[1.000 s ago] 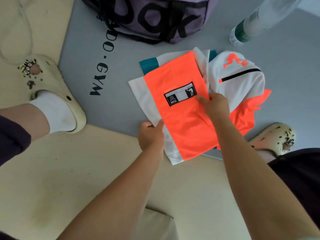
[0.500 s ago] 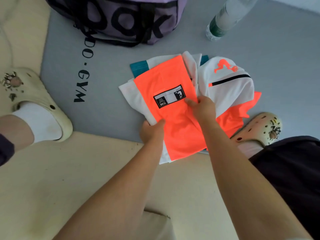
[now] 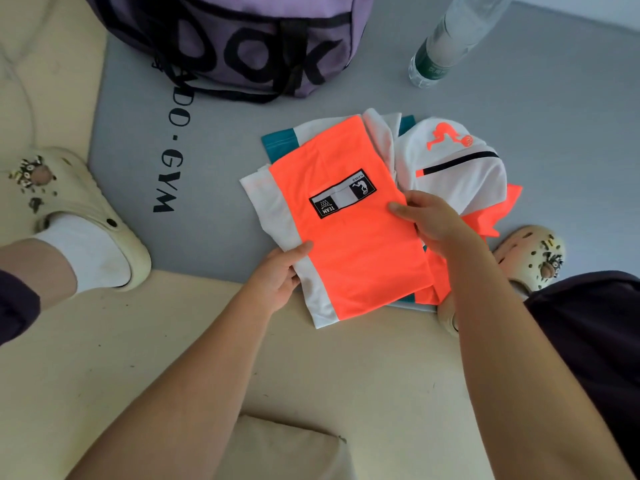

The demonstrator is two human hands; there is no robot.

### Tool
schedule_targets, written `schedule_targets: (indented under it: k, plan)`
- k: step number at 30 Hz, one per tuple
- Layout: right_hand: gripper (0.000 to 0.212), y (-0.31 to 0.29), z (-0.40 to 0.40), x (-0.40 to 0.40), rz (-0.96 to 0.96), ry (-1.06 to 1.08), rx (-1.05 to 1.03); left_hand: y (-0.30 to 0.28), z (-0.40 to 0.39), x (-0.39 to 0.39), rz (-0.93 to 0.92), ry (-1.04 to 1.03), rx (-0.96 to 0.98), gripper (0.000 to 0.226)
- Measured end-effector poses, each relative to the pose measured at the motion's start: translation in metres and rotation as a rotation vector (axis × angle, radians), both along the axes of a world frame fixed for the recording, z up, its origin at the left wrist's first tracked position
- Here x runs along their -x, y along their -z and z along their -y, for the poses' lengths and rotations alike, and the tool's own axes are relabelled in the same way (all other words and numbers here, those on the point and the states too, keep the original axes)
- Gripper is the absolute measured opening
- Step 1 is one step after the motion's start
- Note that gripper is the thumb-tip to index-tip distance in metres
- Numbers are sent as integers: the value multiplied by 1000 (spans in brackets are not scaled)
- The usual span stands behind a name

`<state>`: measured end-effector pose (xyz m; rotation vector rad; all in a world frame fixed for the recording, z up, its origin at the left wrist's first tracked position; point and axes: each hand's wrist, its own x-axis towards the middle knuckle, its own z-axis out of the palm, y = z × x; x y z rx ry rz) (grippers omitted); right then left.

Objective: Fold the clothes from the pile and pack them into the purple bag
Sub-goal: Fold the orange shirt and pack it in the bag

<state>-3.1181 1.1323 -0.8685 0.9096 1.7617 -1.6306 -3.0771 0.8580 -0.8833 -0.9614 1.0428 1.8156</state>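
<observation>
A folded orange and white garment (image 3: pixel 346 237) with a black patch lies on top of the clothes pile on the grey mat. My left hand (image 3: pixel 277 275) grips its near left edge, thumb on top. My right hand (image 3: pixel 429 220) grips its right edge, thumb on the orange cloth. Under and beside it lie a white garment with an orange figure (image 3: pixel 450 168) and a teal and white piece (image 3: pixel 277 143). The purple bag (image 3: pixel 249 39) with black lettering stands at the back of the mat, beyond the pile.
A clear plastic bottle (image 3: pixel 446 43) stands at the back right. My feet in cream clogs sit at the left (image 3: pixel 76 216) and right (image 3: pixel 530 258) of the pile. The grey mat (image 3: pixel 571 133) reads "GYM"; beige floor lies near me, with a cushion corner (image 3: pixel 287 448).
Both hands keep the same hold on the folded orange garment. The view shifted slightly; the garment and pile stayed almost in place.
</observation>
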Motion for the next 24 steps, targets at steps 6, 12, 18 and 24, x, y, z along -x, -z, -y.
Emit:
schedule_targets:
  k: [6, 12, 18, 24]
  plan:
    - [19, 8, -3, 1, 34, 43, 137, 5, 0, 9, 76, -11, -60, 39]
    - [26, 8, 2, 5, 99, 2, 120, 13, 5, 8, 45, 36, 76, 25]
    - [30, 9, 40, 23, 95, -110, 163, 14, 46, 38, -103, -150, 205, 27]
    - [30, 5, 95, 43, -17, -47, 138, 3, 108, 92, -256, 52, 474, 31]
